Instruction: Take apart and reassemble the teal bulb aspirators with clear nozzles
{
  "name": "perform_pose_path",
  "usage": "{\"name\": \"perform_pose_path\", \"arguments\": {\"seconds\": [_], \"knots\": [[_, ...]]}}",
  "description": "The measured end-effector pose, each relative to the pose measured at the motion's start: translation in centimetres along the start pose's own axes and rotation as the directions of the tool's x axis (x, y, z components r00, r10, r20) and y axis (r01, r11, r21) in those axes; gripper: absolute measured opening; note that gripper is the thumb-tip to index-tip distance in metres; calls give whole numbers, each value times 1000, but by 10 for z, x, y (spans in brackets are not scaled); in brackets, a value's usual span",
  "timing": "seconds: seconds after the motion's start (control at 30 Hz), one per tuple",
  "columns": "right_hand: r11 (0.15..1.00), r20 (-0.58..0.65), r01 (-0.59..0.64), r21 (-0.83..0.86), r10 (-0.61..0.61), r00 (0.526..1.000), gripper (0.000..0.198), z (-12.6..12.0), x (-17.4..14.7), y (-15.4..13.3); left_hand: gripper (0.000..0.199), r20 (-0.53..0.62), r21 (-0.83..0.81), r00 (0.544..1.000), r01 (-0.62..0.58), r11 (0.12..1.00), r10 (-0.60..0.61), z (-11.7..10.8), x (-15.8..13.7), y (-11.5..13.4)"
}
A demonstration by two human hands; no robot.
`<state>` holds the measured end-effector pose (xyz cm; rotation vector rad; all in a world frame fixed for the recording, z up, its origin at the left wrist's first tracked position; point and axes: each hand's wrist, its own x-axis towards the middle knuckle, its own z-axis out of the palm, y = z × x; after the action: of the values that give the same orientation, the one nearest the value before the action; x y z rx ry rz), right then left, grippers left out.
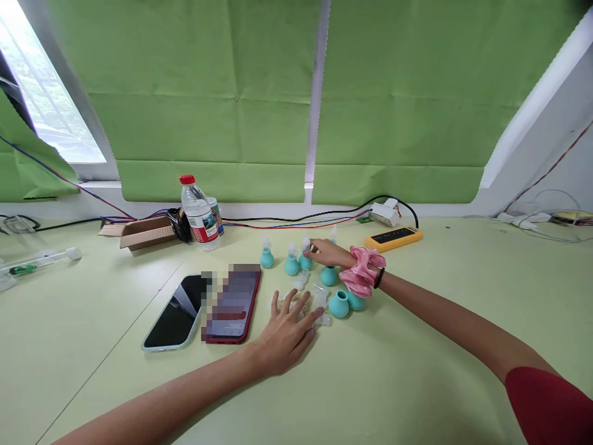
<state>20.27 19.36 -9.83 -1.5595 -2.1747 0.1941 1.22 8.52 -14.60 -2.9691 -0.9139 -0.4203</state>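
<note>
My left hand [287, 339] lies palm down with its fingers spread over a small heap of clear plastic pieces [320, 295], partly hiding them. At the back of the group, my right hand [328, 252] has its fingertips closed on a small teal rubber bulb [305, 261] that has a clear tip on top. Two similar bulbs with clear tips, a teal bulb [267, 257] and a teal bulb [291, 265], stand upright to its left. Nearer my right wrist, a bare teal bulb [339, 304] shows its open mouth, with others partly covered by the wrist.
A red-cased phone [250, 309] and a pale-cased phone [173, 318] lie left of my left hand. Farther back are a red-capped bottle [201, 216], a cardboard box [148, 233] and a yellow power strip [393, 238]. Cables run along the wall.
</note>
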Motion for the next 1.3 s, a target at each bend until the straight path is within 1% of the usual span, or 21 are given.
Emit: {"name": "perform_pose_path", "arguments": {"seconds": [0.07, 0.13, 0.17, 0.2, 0.23, 0.27, 0.3, 0.37, 0.4, 0.47, 0.53, 0.63, 0.7, 0.73, 0.8, 0.93, 1.0, 1.07, 1.13, 1.17, 1.3], "knots": [[1000, -59, 4, -1, -4, 998, 23, -8, -3, -4, 40, -13, 0, 1000, 9, 1000, -9, 1, 0, 1], [1000, -208, 26, -2, -26, 978, 22, -22, -10, -12, 39, -39, -9, 999, 14, 1000, -14, -1, 0, 2], [998, -329, 56, 1, -53, 943, 20, -30, -16, -17, 37, -64, -20, 998, 15, 1000, -16, -3, -1, 2], [996, -451, 91, 5, -79, 889, 19, -38, -25, -23, 35, -98, -38, 995, 14, 999, -18, -6, -1, 2], [992, -528, 123, 21, -94, 844, 18, -45, -35, -30, 32, -137, -63, 990, 11, 998, -20, -12, -1, 1], [986, -553, 159, 54, -103, 827, 17, -50, -48, -38, 29, -185, -97, 982, 8, 995, -26, -18, -2, 0], [977, -542, 192, 88, -115, 832, 16, -52, -62, -46, 27, -227, -141, 973, -2, 990, -30, -26, -2, -2], [955, -432, 280, 98, -213, 877, 14, -48, -92, -60, 25, -271, -268, 962, -31, 963, -44, -45, -1, -3], [944, -372, 316, 88, -263, 890, 13, -42, -105, -65, 25, -276, -346, 960, -57, 936, -43, -55, -1, -3], [923, -282, 367, 117, -324, 903, 10, -25, -125, -71, 25, -158, -445, 983, 9, 896, -89, -69, 1, 0], [929, -192, 341, 143, -311, 931, 5, -9, -133, -72, 27, -51, -434, 988, 109, 894, -145, -75, 4, 3], [936, -71, 265, 232, -255, 964, 7, 2, -130, -69, 40, 59, -440, 977, 210, 873, -205, -72, 8, 1], [931, -46, 201, 305, -196, 980, 10, 1, -124, -67, 44, 97, -470, 974, 227, 853, -206, -68, 9, -3], [931, -49, 174, 321, -167, 985, 12, 0, -122, -67, 44, 97, -465, 974, 226, 856, -205, -66, 10, -5], [946, -60, 140, 293, -128, 990, 14, -3, -120, -65, 41, 73, -393, 973, 230, 890, -219, -62, 11, -8], [978, -29, 112, 173, -109, 994, 17, -3, -121, -63, 36, 26, -122, 969, 247, 961, -246, -55, 12, -9], [985, -32, 92, 144, -89, 996, 18, -4, -121, -63, 33, -26, 18, 974, 227, 974, -226, -50, 11, -10], [988, -39, 55, 146, -50, 998, 20, -7, -119, -62, 30, -89, 111, 982, 175, 978, -166, -44, 9, -14], [981, -37, 17, 195, -10, 999, 22, -12, -117, -62, 26, -114, 138, 988, 120, 983, -105, -39, 7, -18], [972, -35, 4, 235, 4, 999, 22, -15, -116, -62, 25, -110, 132, 990, 108, 985, -94, -36, 7, -20], [900, -2, -12, 435, 15, 1000, 23, -23, -114, -63, 25, -51, 42, 991, 126, 991, -123, -25, 8, -17]]}}
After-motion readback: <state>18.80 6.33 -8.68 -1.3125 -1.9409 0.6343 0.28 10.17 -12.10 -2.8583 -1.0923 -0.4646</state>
